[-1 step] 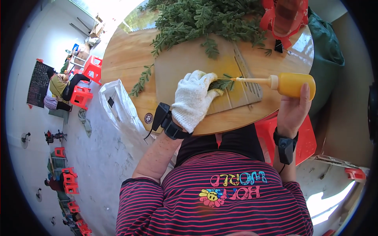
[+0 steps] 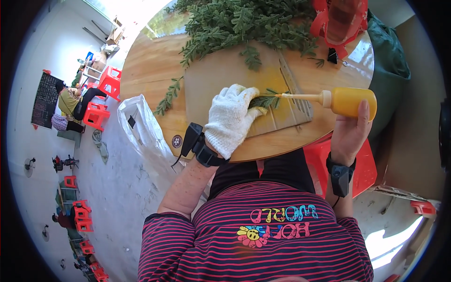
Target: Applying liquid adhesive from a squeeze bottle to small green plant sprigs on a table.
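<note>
My left hand [image 2: 231, 116], in a white knit glove with yellowed fingertips, is closed on a small green fir sprig [image 2: 268, 100]. The sprig's needles stick out to the right of the fingers. My bare right hand [image 2: 350, 134] grips a squeeze bottle [image 2: 350, 102] of yellow liquid, tipped onto its side. Its long pale nozzle [image 2: 305, 96] points left, and the thin tip lies over the sprig by my gloved fingers. Beneath both is a cardboard sheet [image 2: 213, 77] with yellow stains. Whether any liquid is flowing I cannot make out.
A heap of fir sprigs [image 2: 239, 23] covers the far side of the round wooden table [image 2: 145, 61]. One loose sprig [image 2: 168, 97] lies left of the cardboard. A red bag [image 2: 340, 23] and black clip [image 2: 332, 55] are at far right; a white sack [image 2: 143, 122] hangs at left.
</note>
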